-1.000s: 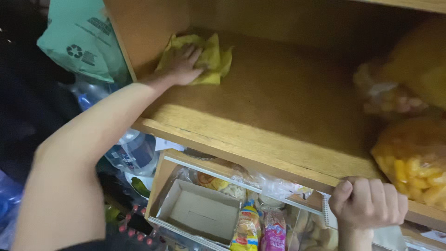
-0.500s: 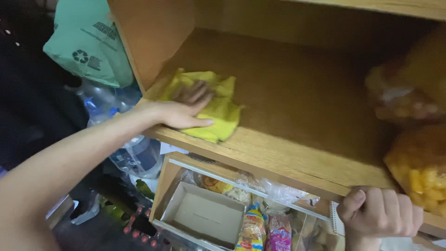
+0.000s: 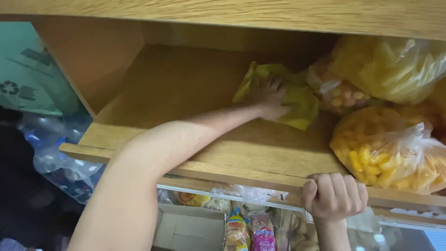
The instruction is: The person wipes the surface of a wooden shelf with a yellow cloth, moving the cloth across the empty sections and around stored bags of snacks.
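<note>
My left hand [image 3: 269, 98] reaches deep into a wooden shelf [image 3: 181, 93] and presses flat on a yellow cloth [image 3: 297, 100], which lies crumpled against the snack bags at the back right. My right hand [image 3: 333, 196] curls over the shelf's front edge [image 3: 251, 179] and grips it. Clear plastic bags of yellow puffed snacks [image 3: 395, 153] fill the right side of the shelf, just beside the cloth.
Below the shelf sit an open cardboard box [image 3: 188, 230], small snack packets [image 3: 248, 232] and a wire rack. At the left hang a green plastic bag [image 3: 28, 79] and a bundle of clear plastic bottles [image 3: 51, 153]. Another wooden board [image 3: 232, 11] runs overhead.
My left hand has slid the yellow cloth from the shelf's front left across to the back right, next to the snack bags. My right hand still grips the front edge.
</note>
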